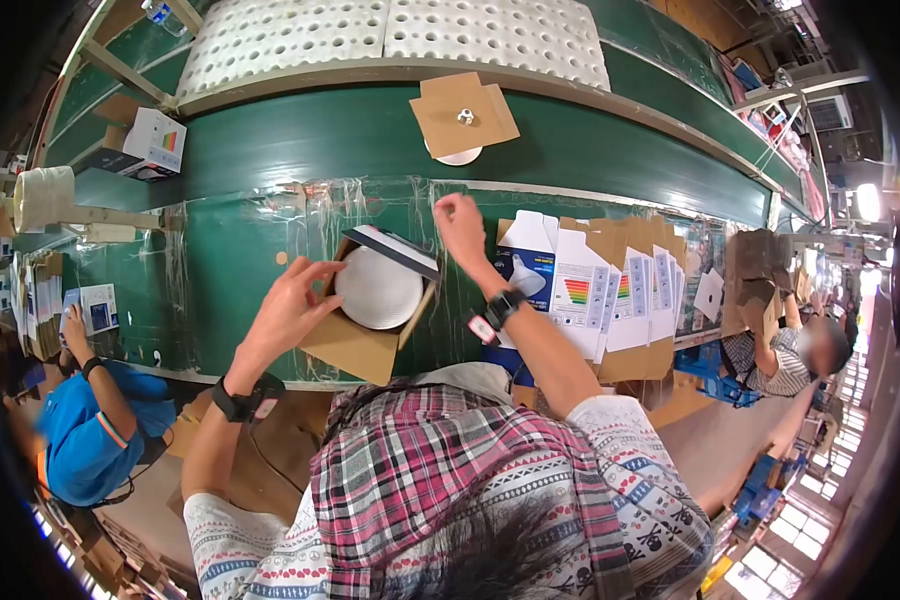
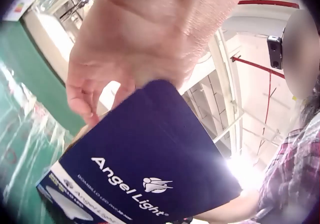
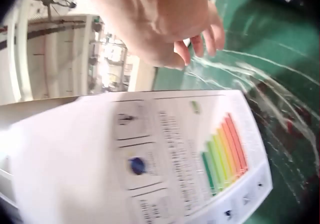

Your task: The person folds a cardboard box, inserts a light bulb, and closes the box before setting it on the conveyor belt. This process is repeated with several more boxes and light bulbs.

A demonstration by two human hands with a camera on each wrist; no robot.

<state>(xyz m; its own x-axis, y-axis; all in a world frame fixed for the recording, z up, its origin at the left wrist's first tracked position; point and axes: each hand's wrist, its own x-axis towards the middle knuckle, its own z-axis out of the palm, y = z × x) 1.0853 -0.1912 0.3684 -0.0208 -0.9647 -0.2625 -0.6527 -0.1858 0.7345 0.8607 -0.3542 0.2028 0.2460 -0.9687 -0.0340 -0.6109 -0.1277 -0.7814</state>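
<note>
In front of me an open light bulb box (image 1: 355, 350) holds a bulb with a wide white dome (image 1: 378, 288). My left hand (image 1: 295, 308) grips the left edge of this box, its index fingertip and thumb close by the dome. A dark blue "Angel Light" panel (image 2: 145, 149) covers part of that hand in the left wrist view. To the right of the box, my right hand (image 1: 460, 232) hovers over the green bench with loosely curled fingers and nothing visible in them. A white carton panel with coloured energy bars (image 3: 220, 154) stands in front of it in the right wrist view.
Flattened cartons (image 1: 580, 290) lie overlapping to my right. Ahead, a brown cardboard piece (image 1: 490, 110) sits over another bulb, whose metal base (image 1: 465, 116) pokes through. A box (image 1: 155, 140) stands at the far left. White trays with holes (image 1: 290, 45) line the back. People sit on both sides.
</note>
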